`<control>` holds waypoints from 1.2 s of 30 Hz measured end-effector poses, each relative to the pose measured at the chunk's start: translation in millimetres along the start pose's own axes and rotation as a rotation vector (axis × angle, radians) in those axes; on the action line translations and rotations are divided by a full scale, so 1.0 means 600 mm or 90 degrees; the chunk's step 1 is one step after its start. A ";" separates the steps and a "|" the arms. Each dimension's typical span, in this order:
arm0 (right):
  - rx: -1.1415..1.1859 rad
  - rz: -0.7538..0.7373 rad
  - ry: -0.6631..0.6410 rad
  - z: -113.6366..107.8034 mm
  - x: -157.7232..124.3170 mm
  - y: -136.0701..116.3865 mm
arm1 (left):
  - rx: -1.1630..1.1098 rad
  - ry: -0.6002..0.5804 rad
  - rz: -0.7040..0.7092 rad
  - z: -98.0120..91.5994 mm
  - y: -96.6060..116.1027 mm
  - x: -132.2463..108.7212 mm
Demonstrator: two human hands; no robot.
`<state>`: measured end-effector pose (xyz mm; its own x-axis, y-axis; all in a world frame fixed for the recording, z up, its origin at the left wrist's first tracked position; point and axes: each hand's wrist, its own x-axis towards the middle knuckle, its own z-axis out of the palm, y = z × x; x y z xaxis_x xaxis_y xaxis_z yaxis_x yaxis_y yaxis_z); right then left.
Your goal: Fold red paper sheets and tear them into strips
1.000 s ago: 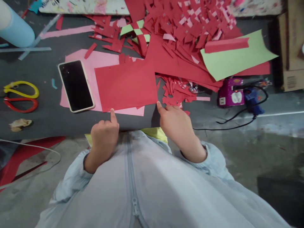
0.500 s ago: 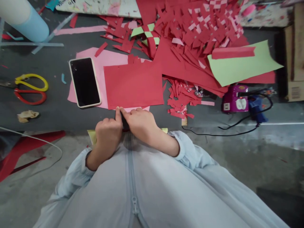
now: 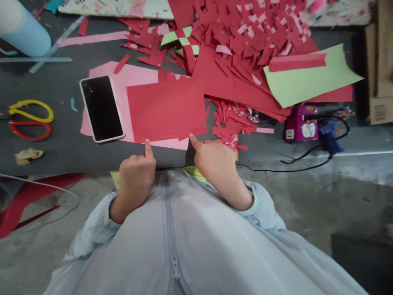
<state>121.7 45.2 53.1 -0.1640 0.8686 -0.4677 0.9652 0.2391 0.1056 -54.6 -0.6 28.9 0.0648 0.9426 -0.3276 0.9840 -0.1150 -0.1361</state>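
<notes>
A red sheet of paper [image 3: 167, 108] lies flat on the table, over a larger pink sheet [image 3: 141, 73]. A thin step along its near edge looks like a second layer or fold. My left hand [image 3: 137, 172] has its index finger stretched out, the tip at the near edge left of the middle; its other fingers are curled. My right hand [image 3: 217, 166] also points its index finger, whose tip touches the near edge towards the right corner. Neither hand grips anything. Left of the red sheet, a phone [image 3: 102, 108] with a dark screen rests on the pink sheet.
Scissors [image 3: 30, 121] with yellow and red handles lie at the left, near a crumpled scrap [image 3: 28, 155]. Cut red and pink pieces [image 3: 245, 32] are heaped at the back. A green sheet [image 3: 313, 84], a purple device [image 3: 301, 123] with a black cable, and cardboard [image 3: 380, 73] are at the right.
My right hand has slid right along the red sheet's near edge, away from my left fingertip. My left hand stays near the same place. The whole view has shifted slightly.
</notes>
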 end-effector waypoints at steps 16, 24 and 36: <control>0.006 0.077 0.021 0.014 0.001 0.052 | -0.031 0.012 0.009 -0.004 0.005 0.008; 0.031 0.081 -0.009 0.010 0.005 0.052 | -0.061 0.042 0.149 -0.008 0.053 0.044; 0.023 0.088 0.002 0.011 0.002 0.051 | -0.055 0.038 0.082 -0.010 0.043 0.036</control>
<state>152.4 50.7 49.6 -0.0300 0.8937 -0.4476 0.9855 0.1014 0.1363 -26.7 18.8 24.1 0.1990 0.9388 -0.2810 0.9773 -0.2113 -0.0140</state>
